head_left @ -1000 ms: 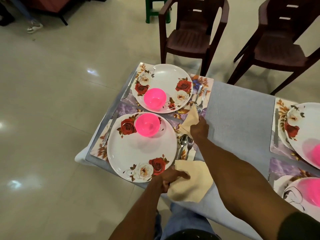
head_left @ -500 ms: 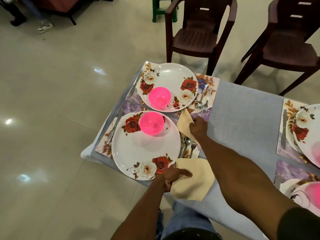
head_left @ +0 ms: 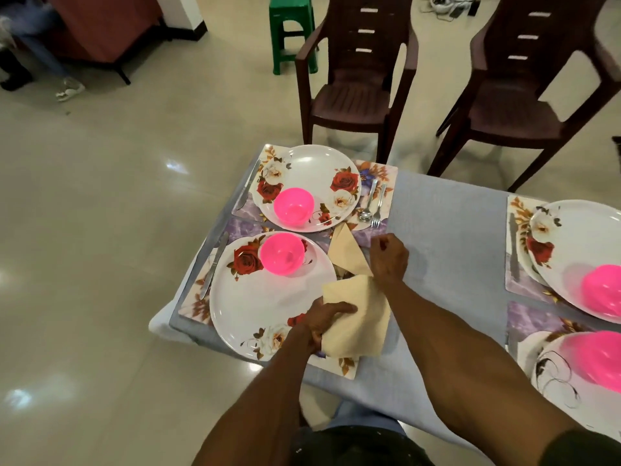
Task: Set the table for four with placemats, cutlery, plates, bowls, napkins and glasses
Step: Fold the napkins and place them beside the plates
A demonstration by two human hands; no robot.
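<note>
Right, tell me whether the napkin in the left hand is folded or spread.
Folded, as far as shows. The napkin hangs from the left hand as a thick layered pad with stacked edges, over the near plate.

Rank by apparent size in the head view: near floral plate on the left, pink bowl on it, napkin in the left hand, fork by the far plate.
1. Near floral plate, clearly largest.
2. Napkin gripped by the left hand; it is raised toward the camera, so its margin is unsure.
3. Pink bowl.
4. Fork, smallest.

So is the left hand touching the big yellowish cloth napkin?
Touching. The head view shows the left hand with its thumb laid across the big cream-yellow cloth napkin and its fingers curled under the napkin's edge.
</note>
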